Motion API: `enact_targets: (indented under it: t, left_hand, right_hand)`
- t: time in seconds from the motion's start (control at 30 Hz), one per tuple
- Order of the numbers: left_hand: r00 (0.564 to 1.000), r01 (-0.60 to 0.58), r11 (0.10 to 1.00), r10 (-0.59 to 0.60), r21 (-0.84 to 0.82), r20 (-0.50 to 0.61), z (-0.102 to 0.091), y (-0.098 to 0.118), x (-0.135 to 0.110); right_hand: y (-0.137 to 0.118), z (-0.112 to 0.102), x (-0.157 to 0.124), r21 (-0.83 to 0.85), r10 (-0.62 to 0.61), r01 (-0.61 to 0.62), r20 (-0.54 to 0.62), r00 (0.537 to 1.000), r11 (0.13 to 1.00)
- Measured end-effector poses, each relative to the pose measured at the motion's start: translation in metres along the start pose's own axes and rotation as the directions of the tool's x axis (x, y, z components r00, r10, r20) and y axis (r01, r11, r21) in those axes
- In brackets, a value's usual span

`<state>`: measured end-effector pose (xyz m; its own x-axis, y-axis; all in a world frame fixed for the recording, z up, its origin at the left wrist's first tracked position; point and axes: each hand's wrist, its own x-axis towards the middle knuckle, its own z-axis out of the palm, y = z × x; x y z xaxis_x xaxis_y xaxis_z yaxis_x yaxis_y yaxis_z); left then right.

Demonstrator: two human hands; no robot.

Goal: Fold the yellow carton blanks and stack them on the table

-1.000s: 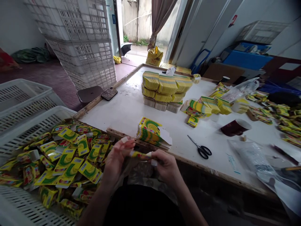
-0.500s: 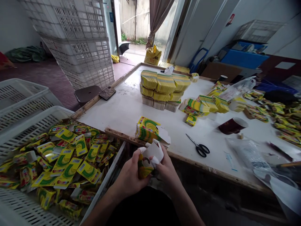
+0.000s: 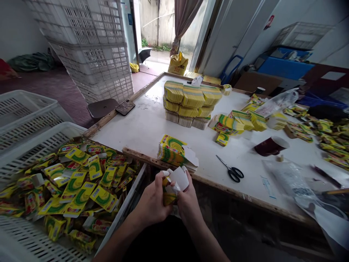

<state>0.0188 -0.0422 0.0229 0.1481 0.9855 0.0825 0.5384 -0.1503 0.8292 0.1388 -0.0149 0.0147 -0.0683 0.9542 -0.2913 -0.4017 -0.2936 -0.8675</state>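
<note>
Carton [image 3: 174, 183], yellow and green with its white flaps open, sits between both hands just below the near edge of the table [image 3: 147, 123]. The left hand [image 3: 152, 203] grips its printed side, and the right hand [image 3: 188, 203] pinches the flaps. The print on it is too small to read.

On the table edge just beyond the hands lies a stack of flat cartons [image 3: 173, 151] of the same pattern. Farther back on the scuffed white tabletop, which has a wooden frame, stand tied bundles [image 3: 191, 103]. Scissors [image 3: 231, 171], a dark red cup [image 3: 269, 146] and a clear plastic bag [image 3: 294, 185] lie to the right, and a phone [image 3: 125, 107] rests on the left rim.

Left of the hands, a white crate [image 3: 40, 145] holds loose folded cartons. Behind it rise stacked crates [image 3: 89, 47], and beyond them are a stool [image 3: 103, 108], an open doorway with a curtain [image 3: 182, 22] and a yellow sack [image 3: 178, 63].
</note>
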Motion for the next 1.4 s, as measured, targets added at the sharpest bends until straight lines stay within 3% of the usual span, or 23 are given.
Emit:
enact_targets:
  t: [0.07, 0.13, 0.2, 0.27, 0.3, 0.5, 0.63, 0.73, 0.83, 0.93, 1.13, 1.2, 1.3, 1.4]
  left_hand:
    - [1.000, 0.002, 1.000, -0.002, 0.001, 0.014, 0.002, -0.002, -0.001]
    - [1.000, -0.009, 1.000, 0.009, -0.029, 0.020, 0.003, -0.004, 0.000]
    - [0.998, -0.057, 0.997, 0.058, -0.059, 0.026, 0.003, -0.005, 0.002]
    - [0.996, -0.087, 0.994, 0.088, -0.063, 0.013, 0.001, -0.007, 0.004]
    - [0.997, -0.083, 0.994, 0.083, -0.064, 0.005, 0.000, -0.007, 0.005]
    - [0.999, -0.018, 0.993, 0.013, -0.121, -0.045, -0.004, -0.007, 0.005]
    - [0.985, -0.049, 0.998, 0.053, 0.029, -0.163, -0.002, -0.011, 0.005]
    - [0.988, 0.011, 0.989, 0.012, 0.150, -0.154, -0.005, -0.017, 0.002]
    - [0.990, 0.059, 0.988, -0.040, 0.146, -0.136, -0.014, -0.022, -0.002]
    - [0.992, 0.033, 0.990, -0.015, 0.139, -0.127, -0.028, -0.024, -0.003]
    - [0.999, -0.019, 0.995, 0.022, 0.095, -0.031, -0.045, -0.021, 0.003]
    - [0.998, -0.022, 0.994, 0.028, 0.103, -0.054, -0.044, -0.018, 0.005]
    - [0.992, 0.038, 0.998, -0.031, 0.054, -0.121, -0.037, -0.016, 0.003]
    - [0.953, 0.149, 0.942, -0.217, -0.300, -0.209, -0.033, -0.022, -0.002]
  right_hand:
    - [0.000, -0.004, -0.003, -0.150, -0.141, 0.133, -0.041, 0.989, 0.980]
    - [-0.001, -0.007, -0.007, -0.346, -0.362, 0.353, 0.041, 0.931, 0.869]
    - [-0.003, -0.008, -0.011, -0.475, -0.492, 0.580, 0.310, 0.814, 0.662]
    - [-0.005, -0.009, -0.012, -0.504, -0.441, 0.706, 0.554, 0.706, 0.497]
    - [-0.006, -0.009, -0.012, -0.513, -0.397, 0.722, 0.608, 0.688, 0.465]
    - [-0.009, -0.011, -0.001, -0.537, -0.292, 0.667, 0.621, 0.727, 0.516]
    - [-0.007, -0.016, 0.008, -0.549, -0.330, 0.607, 0.523, 0.786, 0.574]
    - [-0.005, -0.023, 0.014, -0.587, -0.385, 0.578, 0.432, 0.816, 0.567]
    - [-0.005, -0.029, 0.015, -0.604, -0.311, 0.660, 0.587, 0.748, 0.447]
    - [-0.012, -0.035, 0.017, -0.603, -0.188, 0.718, 0.705, 0.684, 0.349]
    - [-0.042, -0.038, 0.025, -0.541, -0.091, 0.731, 0.775, 0.625, 0.416]
    - [-0.041, -0.034, 0.024, -0.555, -0.120, 0.704, 0.742, 0.660, 0.443]
    - [-0.026, -0.023, 0.018, -0.583, -0.234, 0.637, 0.618, 0.751, 0.505]
    - [-0.018, -0.013, 0.017, -0.563, -0.270, 0.612, 0.574, 0.773, 0.555]
